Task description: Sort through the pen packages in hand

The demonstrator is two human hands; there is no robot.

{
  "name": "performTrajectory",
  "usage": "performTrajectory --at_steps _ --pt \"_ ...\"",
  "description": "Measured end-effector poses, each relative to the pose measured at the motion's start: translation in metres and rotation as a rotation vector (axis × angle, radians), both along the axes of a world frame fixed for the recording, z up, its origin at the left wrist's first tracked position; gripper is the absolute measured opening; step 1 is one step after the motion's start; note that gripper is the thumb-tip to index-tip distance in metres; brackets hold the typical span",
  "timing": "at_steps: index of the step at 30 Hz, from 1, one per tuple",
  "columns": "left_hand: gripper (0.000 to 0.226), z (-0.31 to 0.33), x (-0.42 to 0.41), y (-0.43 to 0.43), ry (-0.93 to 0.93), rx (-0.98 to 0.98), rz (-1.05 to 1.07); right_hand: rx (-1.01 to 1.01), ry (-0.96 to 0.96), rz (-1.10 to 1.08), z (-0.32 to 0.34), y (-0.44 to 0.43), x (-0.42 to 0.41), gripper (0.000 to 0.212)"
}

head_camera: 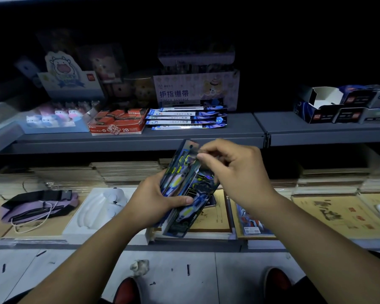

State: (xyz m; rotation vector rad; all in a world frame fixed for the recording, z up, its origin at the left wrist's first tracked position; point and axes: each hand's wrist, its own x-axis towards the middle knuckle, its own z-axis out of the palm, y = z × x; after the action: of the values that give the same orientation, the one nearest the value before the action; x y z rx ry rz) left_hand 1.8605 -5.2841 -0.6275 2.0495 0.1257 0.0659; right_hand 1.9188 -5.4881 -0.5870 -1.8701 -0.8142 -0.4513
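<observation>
Glossy dark packets (185, 194) stand fanned in the left hand (154, 200), thumb clamped across; right hand (233, 170) at two o'clock pinches the top packet's upper edge.

A fanned stack of glossy dark packs (185, 191) with blue and yellow print stands tilted, held above the lower shelf's front edge; the top pack's upper end is pinched.
</observation>
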Motion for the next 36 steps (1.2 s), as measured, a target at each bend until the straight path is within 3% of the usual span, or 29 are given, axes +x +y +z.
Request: performTrajectory --at_steps 4,7,12,16,22,25,36 --pt "0.051 0.001 -0.001 -0.001 -0.011 -0.002 0.002 0.190 0.103 -0.002 0.007 -0.001 -0.002 0.002" --pt "0.051 0.001 -0.002 0.001 -0.019 0.007 -0.006 0.282 0.273 0.144 0.013 -0.001 -0.008 0.008" --pt "0.050 0.001 -0.003 0.001 -0.049 -0.002 0.000 0.130 0.517 0.333 0.007 0.005 -0.007 0.012" --pt "0.048 0.005 -0.004 -0.001 -0.042 -0.035 0.020 0.121 0.477 0.263 0.003 0.006 -0.005 0.010" --pt "0.036 0.009 -0.004 0.001 -0.022 -0.040 0.076 0.502 0.345 0.084 0.023 -0.004 -0.002 0.007" --pt "0.040 0.007 -0.004 0.003 -0.006 -0.025 0.091 0.586 0.289 -0.054 0.026 -0.012 0.004 0.016" --pt "0.043 0.013 -0.008 -0.004 -0.008 -0.020 0.072 0.286 0.371 -0.007 0.009 -0.004 0.003 0.004"
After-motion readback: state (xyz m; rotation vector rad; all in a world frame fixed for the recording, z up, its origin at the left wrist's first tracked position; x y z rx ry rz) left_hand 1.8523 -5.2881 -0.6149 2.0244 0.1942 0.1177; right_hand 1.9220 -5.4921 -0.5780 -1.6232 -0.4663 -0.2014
